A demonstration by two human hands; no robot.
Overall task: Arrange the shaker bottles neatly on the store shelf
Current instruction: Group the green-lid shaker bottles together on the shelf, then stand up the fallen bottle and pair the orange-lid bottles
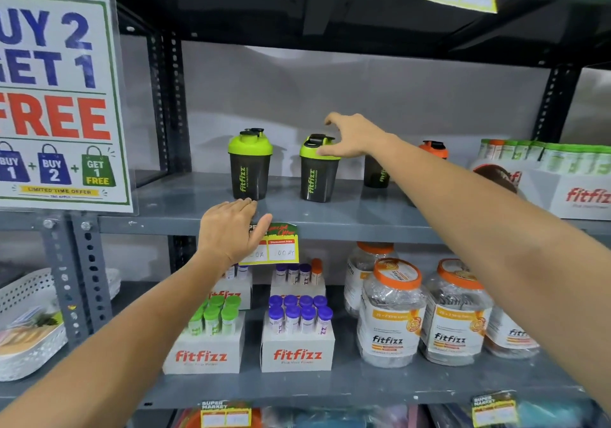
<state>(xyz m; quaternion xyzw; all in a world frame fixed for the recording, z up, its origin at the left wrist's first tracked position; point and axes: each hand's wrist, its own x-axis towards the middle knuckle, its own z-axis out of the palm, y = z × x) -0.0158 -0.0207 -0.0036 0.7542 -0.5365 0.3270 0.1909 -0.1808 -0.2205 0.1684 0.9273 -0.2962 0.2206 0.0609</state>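
Observation:
Two black shaker bottles with lime-green lids stand upright on the grey shelf (363,219): the left bottle (250,170) and the middle bottle (318,176). A second lid shows just behind the left bottle. My right hand (355,137) is spread just right of the middle bottle's lid, thumb against the rim, fingers raised and apart. A third dark bottle (377,173) and an orange-lidded bottle (434,148) are partly hidden behind my right forearm. My left hand (231,231) lies flat and open on the shelf's front edge, fingertips near the left bottle's base.
A big promo sign (56,97) stands at the left. A white fitfizz box (575,193) of green sachets fills the shelf's right end. A price tag (279,246) hangs from the shelf lip. Below stand tube boxes (297,351) and clear jars (391,315).

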